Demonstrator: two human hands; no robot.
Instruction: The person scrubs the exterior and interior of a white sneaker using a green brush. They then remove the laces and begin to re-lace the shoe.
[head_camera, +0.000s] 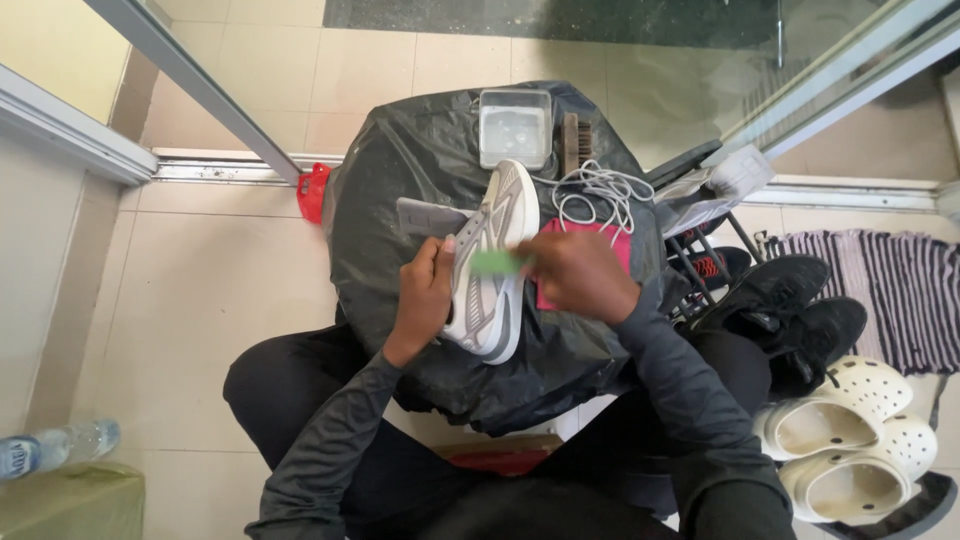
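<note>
A grey and white sneaker lies on its side over a small table wrapped in black plastic. My left hand grips the shoe's left edge near the middle. My right hand holds a green brush flat against the shoe's side. White laces lie loose on the plastic just beyond my right hand, over a pink cloth.
A clear tub and a wooden brush sit at the table's far edge, a grey insole at left. Black sneakers and white clogs lie at right by a striped mat. A water bottle sits lower left.
</note>
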